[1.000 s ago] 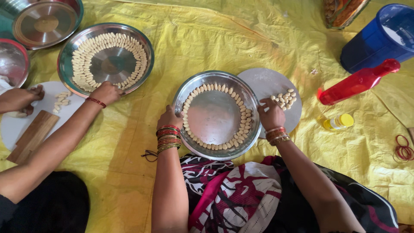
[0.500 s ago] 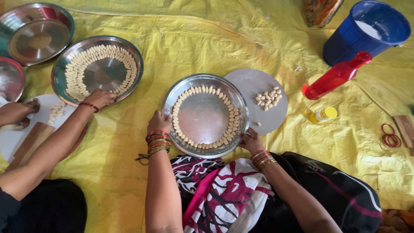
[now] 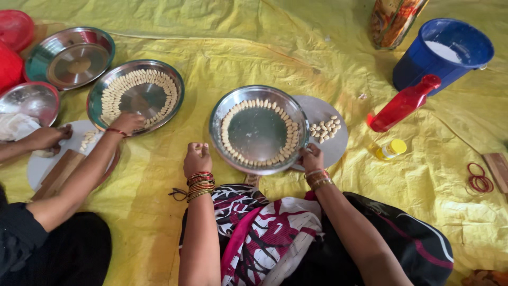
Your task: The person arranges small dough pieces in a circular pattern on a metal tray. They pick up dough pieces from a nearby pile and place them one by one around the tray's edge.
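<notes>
A person seated on a yellow sheet point(image 3: 159, 222) works over a round steel plate point(image 3: 259, 130) ringed along its inner wall with small pale dough pieces point(image 3: 288, 143). The right hand point(image 3: 312, 158) grips the plate's near right rim, fingers closed on the edge. The left hand point(image 3: 197, 159) rests on the sheet just left of the plate, apart from it, fingers curled together into a loose fist; whether it holds anything cannot be told. Behind the plate's right side, partly under it, lies a grey round board point(image 3: 330, 140) carrying a small heap of loose pieces point(image 3: 324, 128). Further right of the plate stand a red bottle point(image 3: 403, 104), a small yellow-capped jar point(image 3: 390, 149) and a blue bucket point(image 3: 443, 53). Left of the plate, a co-worker's hand point(image 3: 126, 123) touches a second plate point(image 3: 135, 95) similarly ringed with pieces.
</notes>
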